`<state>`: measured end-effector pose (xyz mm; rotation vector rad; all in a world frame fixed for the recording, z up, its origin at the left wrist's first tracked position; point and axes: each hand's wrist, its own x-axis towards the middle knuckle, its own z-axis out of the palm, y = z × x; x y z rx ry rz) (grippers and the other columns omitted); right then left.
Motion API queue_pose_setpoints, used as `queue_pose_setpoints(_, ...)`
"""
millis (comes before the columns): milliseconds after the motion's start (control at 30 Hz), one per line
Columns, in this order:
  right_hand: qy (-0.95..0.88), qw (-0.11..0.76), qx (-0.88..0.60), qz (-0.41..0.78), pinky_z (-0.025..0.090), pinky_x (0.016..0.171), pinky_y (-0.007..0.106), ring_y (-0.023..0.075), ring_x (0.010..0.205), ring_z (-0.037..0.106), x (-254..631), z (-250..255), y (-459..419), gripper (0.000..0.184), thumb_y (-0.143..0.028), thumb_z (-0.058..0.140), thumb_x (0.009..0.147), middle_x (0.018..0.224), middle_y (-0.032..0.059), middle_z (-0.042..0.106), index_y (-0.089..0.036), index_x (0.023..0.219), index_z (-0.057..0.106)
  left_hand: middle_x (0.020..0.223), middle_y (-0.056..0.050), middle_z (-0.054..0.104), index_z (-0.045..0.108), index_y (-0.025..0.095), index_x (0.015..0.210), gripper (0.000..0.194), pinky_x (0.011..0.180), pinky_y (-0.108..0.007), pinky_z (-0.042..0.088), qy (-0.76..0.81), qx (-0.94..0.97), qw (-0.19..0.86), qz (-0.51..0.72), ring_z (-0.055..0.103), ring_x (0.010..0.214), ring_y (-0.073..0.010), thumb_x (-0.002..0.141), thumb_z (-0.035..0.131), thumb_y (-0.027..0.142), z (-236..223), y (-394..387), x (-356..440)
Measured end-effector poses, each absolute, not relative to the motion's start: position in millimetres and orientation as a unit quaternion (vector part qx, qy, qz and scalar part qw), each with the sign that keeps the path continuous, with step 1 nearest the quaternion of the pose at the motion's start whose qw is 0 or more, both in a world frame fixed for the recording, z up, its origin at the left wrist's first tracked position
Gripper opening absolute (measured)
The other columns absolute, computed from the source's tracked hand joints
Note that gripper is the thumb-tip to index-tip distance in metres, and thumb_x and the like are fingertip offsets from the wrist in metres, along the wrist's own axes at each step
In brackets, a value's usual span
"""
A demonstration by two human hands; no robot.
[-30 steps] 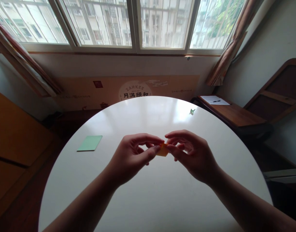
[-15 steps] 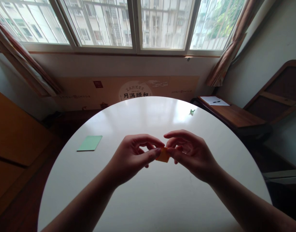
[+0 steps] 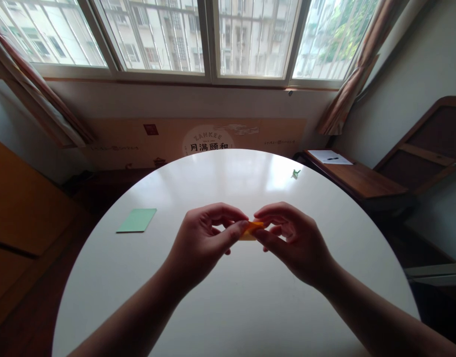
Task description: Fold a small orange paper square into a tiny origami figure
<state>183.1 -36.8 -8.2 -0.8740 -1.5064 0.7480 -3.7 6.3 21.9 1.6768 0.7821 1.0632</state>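
A small folded piece of orange paper (image 3: 251, 230) is held above the round white table (image 3: 220, 297), near its middle. My left hand (image 3: 203, 240) pinches the paper's left end between thumb and forefinger. My right hand (image 3: 291, 240) pinches its right end the same way, fingers curled. Most of the paper is hidden by the fingertips. A sheet of green paper (image 3: 137, 220) lies flat on the table at the left, away from both hands. A tiny green folded piece (image 3: 295, 173) sits far back on the right.
A dark wooden side desk (image 3: 358, 178) with a white sheet and pen (image 3: 330, 157) stands to the right. Behind the table are a printed cardboard panel (image 3: 205, 139) against the wall and a wide window. A wooden board leans at the far right.
The orange paper has been turned flatter and raised slightly between my fingertips. Both hands keep their pinch and stay almost where they were.
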Motion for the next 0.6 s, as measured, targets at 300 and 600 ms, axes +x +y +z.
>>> queue_pose_setpoints(300,-0.636,0.576,-0.360,0.367,0.056,0.053,0.020,0.0130,0.071,0.066,185.4,-9.4,-35.2,0.008,-0.025,0.070,0.092,0.088,0.0023,0.071,-0.022,0.099,0.072,0.072,-0.003,0.071,0.077,0.016,0.082,0.008,0.044,-0.018,0.049,0.355,0.707,0.457,0.408,0.059,0.059,-0.0130,0.082,0.072,0.023,23.6,1.4,-2.4)
queue_pose_setpoints(600,-0.647,0.489,-0.407,0.421,0.050,0.048,0.016,0.0125,0.066,0.065,195.9,1.1,-34.1,0.009,-0.020,0.080,0.081,0.080,0.0024,0.073,-0.019,0.089,0.077,0.069,-0.002,0.071,0.079,0.018,0.085,0.013,0.044,-0.019,0.044,0.358,0.749,0.443,0.338,0.055,0.052,-0.0107,0.084,0.073,0.029,24.0,5.0,-5.1)
